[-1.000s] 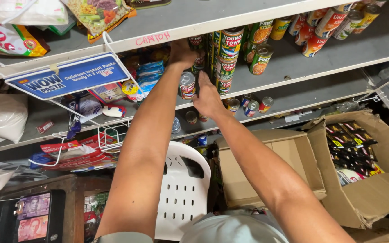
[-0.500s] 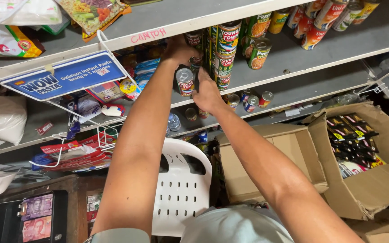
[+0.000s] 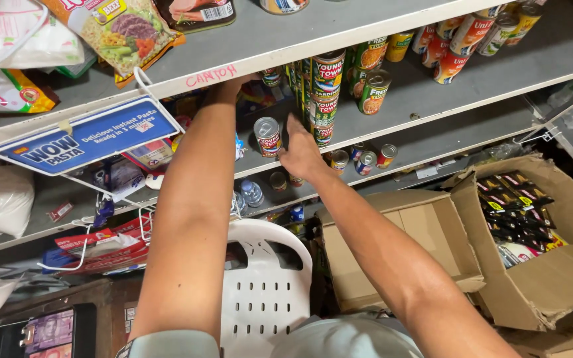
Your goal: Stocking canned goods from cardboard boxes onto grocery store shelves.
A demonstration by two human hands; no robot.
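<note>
A person stocks a grocery shelf (image 3: 432,99) with tinned goods, both arms raised. The left hand (image 3: 237,83) reaches deep under the upper shelf edge, its grip hidden behind the board, so whether it is open or closed on anything cannot be told. The right hand (image 3: 302,151) hovers open, fingers spread and holding nothing, just right of a single red-labelled can (image 3: 267,136) that stands upright on the shelf, apart from the palm. Just beyond the fingertips rises a stacked column of cans (image 3: 325,93), already in place, with more green-labelled cans (image 3: 373,83) beside it. By the look of it, the stocking is well under way but unfinished: the lone can sits out of line with the stack, and an open cardboard box (image 3: 552,265) on the floor to the right holds more dark packets. A second cardboard box (image 3: 392,245) sits beside a white plastic chair (image 3: 266,292) below, and a blue pasta sign (image 3: 87,136) hangs at left
</note>
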